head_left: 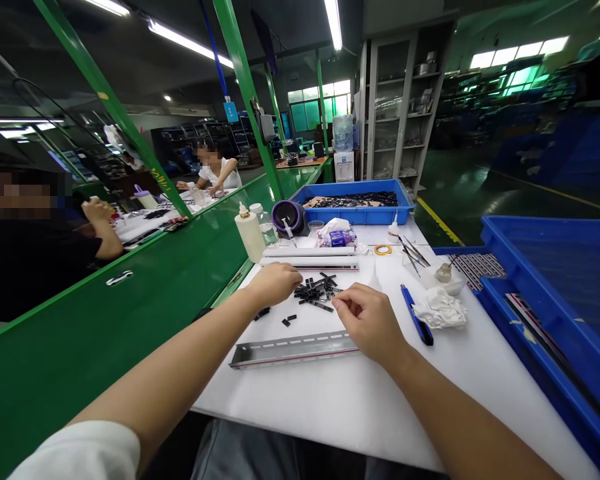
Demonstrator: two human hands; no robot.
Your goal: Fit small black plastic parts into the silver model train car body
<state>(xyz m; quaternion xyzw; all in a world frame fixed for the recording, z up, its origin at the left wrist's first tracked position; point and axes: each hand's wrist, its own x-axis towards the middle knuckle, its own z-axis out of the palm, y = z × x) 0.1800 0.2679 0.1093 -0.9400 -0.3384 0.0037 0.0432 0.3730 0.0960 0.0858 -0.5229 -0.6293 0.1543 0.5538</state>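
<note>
Scatter of small black plastic pieces [317,292] lies on the white tabletop [340,400] between the two hands. The left hand [275,281] rests palm down at the left edge of that pile, fingers curled toward it; I cannot tell whether it grips a piece. The right hand [367,320] sits just right of the pile, loosely curled, thumb pressed to forefinger in a pinch, though anything caught there is too small to see. Beneath the right hand and running off toward the left forearm lies a long grey metal rail [290,350] with slots. Just right of the right hand are a blue pen-shaped tool [416,315] and a crumpled white cloth [439,309]. Beyond the left hand stands a white plastic squeeze bottle [250,233], and farther off a shallow blue plastic tray [355,215].
</note>
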